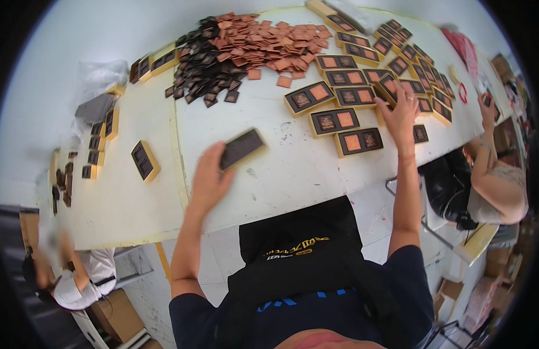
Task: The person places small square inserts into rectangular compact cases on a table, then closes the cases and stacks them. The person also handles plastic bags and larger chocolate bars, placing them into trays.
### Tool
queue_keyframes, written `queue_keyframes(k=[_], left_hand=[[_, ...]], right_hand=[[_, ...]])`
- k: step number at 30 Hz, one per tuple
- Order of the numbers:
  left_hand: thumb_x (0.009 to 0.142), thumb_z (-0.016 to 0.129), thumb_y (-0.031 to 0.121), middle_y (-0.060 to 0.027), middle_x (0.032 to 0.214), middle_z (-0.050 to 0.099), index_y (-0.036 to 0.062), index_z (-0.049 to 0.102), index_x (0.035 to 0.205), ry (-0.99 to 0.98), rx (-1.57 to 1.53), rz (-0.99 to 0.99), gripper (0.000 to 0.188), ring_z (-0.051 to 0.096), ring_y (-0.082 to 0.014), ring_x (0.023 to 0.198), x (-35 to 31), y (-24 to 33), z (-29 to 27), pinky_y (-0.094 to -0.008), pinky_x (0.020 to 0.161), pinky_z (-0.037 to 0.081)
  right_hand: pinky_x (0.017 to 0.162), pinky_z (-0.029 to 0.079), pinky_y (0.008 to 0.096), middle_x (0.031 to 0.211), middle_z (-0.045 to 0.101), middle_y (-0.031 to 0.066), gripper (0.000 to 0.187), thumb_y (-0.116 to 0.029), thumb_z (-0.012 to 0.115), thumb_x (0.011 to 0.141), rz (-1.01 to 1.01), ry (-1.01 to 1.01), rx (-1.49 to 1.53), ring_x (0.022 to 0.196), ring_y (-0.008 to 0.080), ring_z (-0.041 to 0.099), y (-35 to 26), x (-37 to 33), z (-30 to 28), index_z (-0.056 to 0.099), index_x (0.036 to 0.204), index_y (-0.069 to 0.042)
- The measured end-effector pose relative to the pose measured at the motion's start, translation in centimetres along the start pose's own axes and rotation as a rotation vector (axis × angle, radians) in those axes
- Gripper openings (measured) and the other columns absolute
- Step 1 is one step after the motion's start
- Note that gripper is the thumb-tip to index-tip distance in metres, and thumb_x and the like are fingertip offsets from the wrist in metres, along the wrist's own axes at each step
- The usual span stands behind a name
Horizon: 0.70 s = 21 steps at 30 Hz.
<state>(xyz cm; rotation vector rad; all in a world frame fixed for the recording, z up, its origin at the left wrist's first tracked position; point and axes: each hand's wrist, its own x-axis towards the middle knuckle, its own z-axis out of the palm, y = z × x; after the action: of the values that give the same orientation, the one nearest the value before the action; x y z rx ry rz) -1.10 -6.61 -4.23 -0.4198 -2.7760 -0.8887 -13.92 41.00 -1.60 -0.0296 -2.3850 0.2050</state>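
Table (304, 183): left hand (210, 177) pinches dark box (243, 149) over it by one end; right hand (402, 113) clasps tilted box (386, 86) among the rows. Both likely light, stiff: hold side walls. Tiles (263, 46) probably brittle: edges only.

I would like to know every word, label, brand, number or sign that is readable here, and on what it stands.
Black apron: yellow lettering, warped; not copied out here.
Dark blue shirt: blue lettering, partly covered; also not copied.
Squares in the filled boxes: marks too small to read.
Loose squares: too small to read.
Box in the left hand: blurred, no text readable.
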Motion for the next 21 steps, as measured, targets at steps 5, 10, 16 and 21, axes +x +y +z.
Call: queue_keyframes(k=[5,10,16,21], left_hand=[[0.087,0.072,0.029,-0.0153,0.135,0.055,0.0020,0.050,0.136,-0.177,-0.207,0.067,0.061,0.052,-0.0342,0.123,2.0,5.5,0.6,-0.0426,0.105,0.042],[0.089,0.069,0.029,-0.0153,0.129,0.059,0.0000,0.056,0.129,0.186,0.038,0.122,0.051,0.055,-0.0336,0.119,13.1,-2.9,1.9,-0.0399,0.101,0.045],[0.094,0.064,0.019,-0.0108,0.116,0.066,0.0050,0.070,0.108,0.283,0.187,0.234,0.021,0.063,-0.0321,0.099,15.8,-6.2,4.1,-0.0370,0.086,0.051],[0.098,0.060,0.018,-0.0090,0.104,0.064,0.0031,0.068,0.095,0.399,-0.125,0.008,0.017,0.067,-0.0221,0.080,13.4,-4.7,2.4,-0.0317,0.068,0.053]], right_hand=[[0.113,0.029,0.0495,0.146,0.048,0.0110,0.075,-0.032,0.083,0.076,-0.563,-0.446,0.637,0.141,0.0337,0.037,-17.0,-5.7,-6.0,0.052,0.140,-0.012],[0.110,0.034,0.0479,0.139,0.051,0.0129,0.088,-0.032,0.087,0.068,-0.358,-0.671,0.808,0.131,0.0347,0.045,-18.1,-9.5,-4.1,0.047,0.143,-0.010],[0.104,0.037,0.0443,0.120,0.057,0.0129,0.066,-0.022,0.084,0.067,-0.428,-0.570,0.887,0.120,0.0335,0.051,-17.5,-10.0,-3.2,0.056,0.126,-0.009],[0.105,0.037,0.0435,0.123,0.057,0.0121,0.070,-0.023,0.085,0.066,-0.407,-0.580,0.868,0.122,0.0325,0.050,-17.1,-10.1,-2.9,0.056,0.128,-0.009]])
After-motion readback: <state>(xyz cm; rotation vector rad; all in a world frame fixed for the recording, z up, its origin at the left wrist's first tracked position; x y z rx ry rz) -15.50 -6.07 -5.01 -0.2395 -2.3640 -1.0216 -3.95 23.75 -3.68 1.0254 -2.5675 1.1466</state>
